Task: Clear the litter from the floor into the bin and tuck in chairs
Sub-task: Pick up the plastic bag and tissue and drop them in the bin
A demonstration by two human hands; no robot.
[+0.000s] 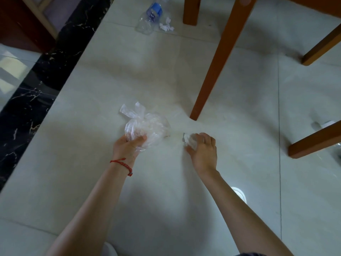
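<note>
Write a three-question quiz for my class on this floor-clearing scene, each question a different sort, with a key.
1. True or false: the left hand holds a clear plastic bag.
2. What does the right hand grip? A) a crumpled white tissue B) a spoon C) a cap
3. Fill in: the crushed bottle with a ____ label lies beside the paper scraps.

Key: 1 true; 2 A; 3 blue.
</note>
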